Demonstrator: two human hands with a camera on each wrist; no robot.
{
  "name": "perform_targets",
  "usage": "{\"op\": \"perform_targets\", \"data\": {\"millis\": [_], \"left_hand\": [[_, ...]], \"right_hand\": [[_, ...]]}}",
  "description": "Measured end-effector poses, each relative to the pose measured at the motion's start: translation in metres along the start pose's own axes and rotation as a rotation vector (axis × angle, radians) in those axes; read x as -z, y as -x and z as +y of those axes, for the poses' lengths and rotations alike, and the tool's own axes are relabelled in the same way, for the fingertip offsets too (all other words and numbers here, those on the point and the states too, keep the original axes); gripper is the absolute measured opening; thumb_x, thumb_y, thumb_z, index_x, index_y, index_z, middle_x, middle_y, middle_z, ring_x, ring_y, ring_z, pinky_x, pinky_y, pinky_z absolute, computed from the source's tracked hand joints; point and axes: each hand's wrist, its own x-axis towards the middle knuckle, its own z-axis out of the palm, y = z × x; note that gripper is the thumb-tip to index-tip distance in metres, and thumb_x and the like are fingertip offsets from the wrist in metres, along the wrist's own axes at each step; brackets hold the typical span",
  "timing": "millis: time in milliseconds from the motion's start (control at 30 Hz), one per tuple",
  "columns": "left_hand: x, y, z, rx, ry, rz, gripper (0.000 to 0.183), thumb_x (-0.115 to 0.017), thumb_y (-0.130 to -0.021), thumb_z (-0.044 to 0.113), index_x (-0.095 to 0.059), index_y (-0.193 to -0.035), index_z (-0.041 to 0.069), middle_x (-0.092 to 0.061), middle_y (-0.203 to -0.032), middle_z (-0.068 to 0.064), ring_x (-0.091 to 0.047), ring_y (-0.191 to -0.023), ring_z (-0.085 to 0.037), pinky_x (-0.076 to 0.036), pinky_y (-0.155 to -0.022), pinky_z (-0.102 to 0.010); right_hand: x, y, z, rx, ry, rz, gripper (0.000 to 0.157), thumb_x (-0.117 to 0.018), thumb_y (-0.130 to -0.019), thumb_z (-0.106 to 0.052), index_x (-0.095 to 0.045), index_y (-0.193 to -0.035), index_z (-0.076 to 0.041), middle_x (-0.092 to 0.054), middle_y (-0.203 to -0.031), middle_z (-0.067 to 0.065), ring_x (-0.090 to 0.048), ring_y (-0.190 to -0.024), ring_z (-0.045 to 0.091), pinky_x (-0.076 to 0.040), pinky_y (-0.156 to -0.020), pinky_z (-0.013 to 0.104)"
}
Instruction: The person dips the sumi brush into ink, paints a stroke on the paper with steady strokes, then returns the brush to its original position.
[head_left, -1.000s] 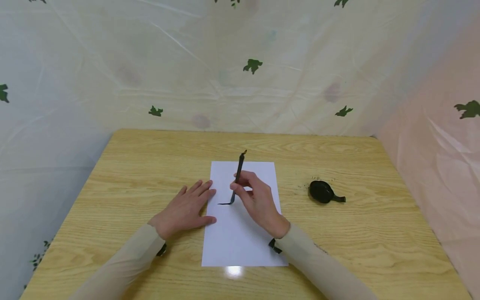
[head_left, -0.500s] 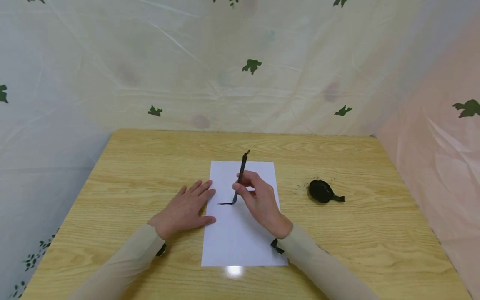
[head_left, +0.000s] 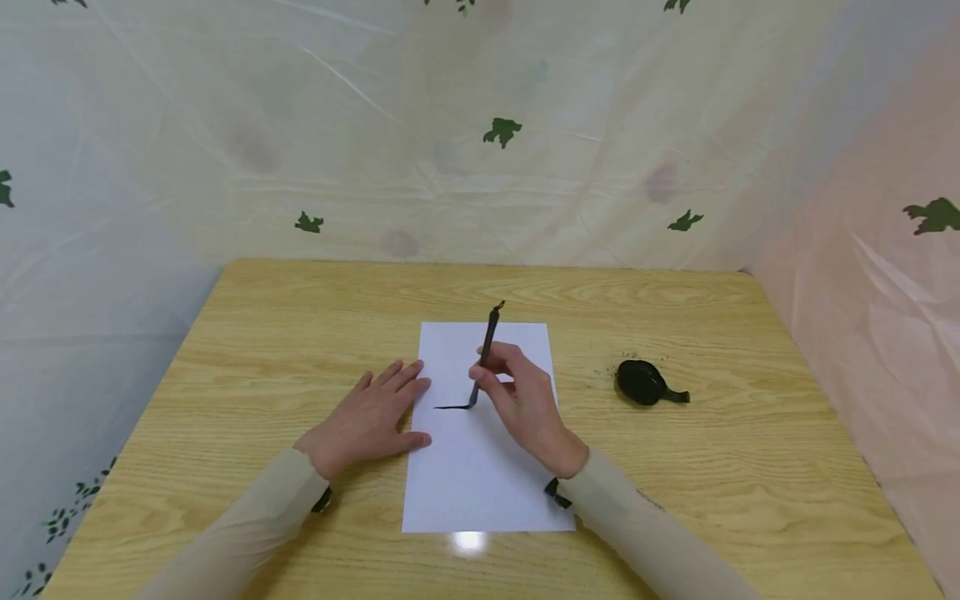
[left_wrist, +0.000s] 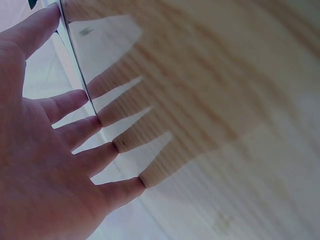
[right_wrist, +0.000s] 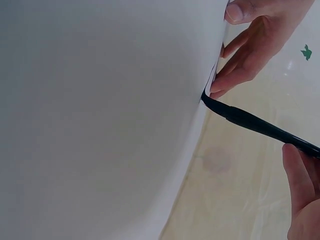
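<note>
Resting near the middle of the wooden table, a white sheet of paper serves as the landmark for all positions. The left hand lies flat at the sheet's left edge, its 4 fingers straight and slightly spread and the thumb touching the paper; the left wrist view confirms the splayed, relaxed fingers holding nothing. The right hand is over the sheet's right half, its fingers curled round a black brush, which leans with its top toward the far edge of the paper. The brush tip meets the sheet at the right end of a short horizontal black stroke near the paper's centre. To the right of the sheet, well apart from it, sits a black ink dish with small dark specks just beyond it. A pale plastic sheet with green leaf prints hangs behind the table. Nothing lies between the hands and the paper. Compared with 1 s earlier, the right hand has shifted slightly rightward along the sheet and the stroke is marginally longer; the left hand and dish are unchanged.
</note>
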Motion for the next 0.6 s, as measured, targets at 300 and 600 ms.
{"op": "perform_targets", "data": {"millis": [300, 600], "left_hand": [[-0.0003, 0.0, -0.0001, -0.006, -0.01, 0.001, 0.083, -0.071, -0.093, 0.056, -0.046, -0.156, 0.007, -0.028, -0.169, -0.012, -0.021, -0.156, -0.039, -0.024, -0.116, -0.071], [0.0, 0.0005, 0.0004, -0.008, -0.009, 0.003, 0.083, -0.072, -0.093, 0.055, -0.046, -0.156, 0.007, -0.028, -0.169, -0.012, -0.021, -0.156, -0.039, -0.024, -0.116, -0.07]], "right_hand": [[0.0022, 0.0011, 0.0004, -0.01, 0.0, 0.0, 0.034, -0.072, -0.095, -0.001, -0.056, -0.126, 0.0, -0.07, -0.103, 0.01, -0.074, -0.096, 0.025, -0.062, -0.073, 0.03], [0.0046, 0.0019, 0.0003, -0.026, 0.008, 0.016, 0.032, -0.072, -0.096, -0.002, -0.058, -0.125, -0.003, -0.071, -0.103, 0.01, -0.074, -0.095, 0.024, -0.062, -0.073, 0.03]]}}
